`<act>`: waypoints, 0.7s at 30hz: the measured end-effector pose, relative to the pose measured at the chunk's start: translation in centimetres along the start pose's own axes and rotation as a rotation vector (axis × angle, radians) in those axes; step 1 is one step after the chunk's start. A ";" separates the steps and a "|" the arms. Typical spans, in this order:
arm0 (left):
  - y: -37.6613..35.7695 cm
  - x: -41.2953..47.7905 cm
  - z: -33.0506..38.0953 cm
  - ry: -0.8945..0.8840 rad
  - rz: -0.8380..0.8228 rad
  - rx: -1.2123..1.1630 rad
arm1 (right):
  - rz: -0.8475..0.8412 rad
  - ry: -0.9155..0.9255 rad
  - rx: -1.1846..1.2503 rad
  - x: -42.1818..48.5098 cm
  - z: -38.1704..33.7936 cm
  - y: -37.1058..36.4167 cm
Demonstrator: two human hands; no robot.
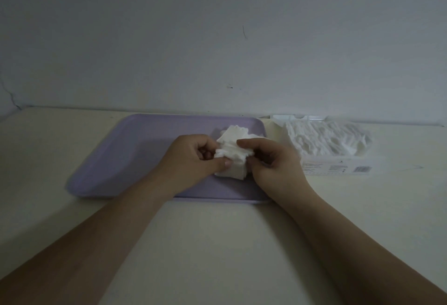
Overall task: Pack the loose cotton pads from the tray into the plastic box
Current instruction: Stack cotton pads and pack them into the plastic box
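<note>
Our left hand (193, 157) and right hand (271, 162) both grip a bunch of cotton pads (233, 146) between them, above the tray (135, 150). The plastic box (338, 167), holding more pads, lies just right of our right hand.

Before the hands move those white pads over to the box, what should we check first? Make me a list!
1. Grip: the left hand and the right hand both hold the pad bundle above the tray: ok.
2. Bundle neat: its pads stick out unevenly at the edges: not ok.
3. Tray emptied: loose pads show behind the bundle: not ok.
4. Top of the plastic box open: ok.
5. Room left in the box: it already looks quite full of pads: cannot tell.
</note>
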State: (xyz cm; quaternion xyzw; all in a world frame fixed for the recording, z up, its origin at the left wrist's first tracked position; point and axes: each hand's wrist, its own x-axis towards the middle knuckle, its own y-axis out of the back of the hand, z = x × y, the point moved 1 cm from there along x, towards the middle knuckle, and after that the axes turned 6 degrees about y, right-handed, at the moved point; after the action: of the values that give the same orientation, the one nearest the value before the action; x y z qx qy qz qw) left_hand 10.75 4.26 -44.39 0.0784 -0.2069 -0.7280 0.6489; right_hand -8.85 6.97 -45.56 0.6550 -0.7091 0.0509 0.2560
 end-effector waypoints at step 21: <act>0.0 0.0 -0.1 -0.003 -0.064 -0.007 | -0.121 0.069 -0.177 -0.5 -1.3 0.2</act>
State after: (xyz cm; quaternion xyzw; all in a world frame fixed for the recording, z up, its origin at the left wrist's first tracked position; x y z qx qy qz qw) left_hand 10.80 4.25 -44.43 0.0816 -0.2026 -0.7492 0.6253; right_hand -8.68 7.97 -44.61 0.6694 -0.6608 -0.0049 0.3395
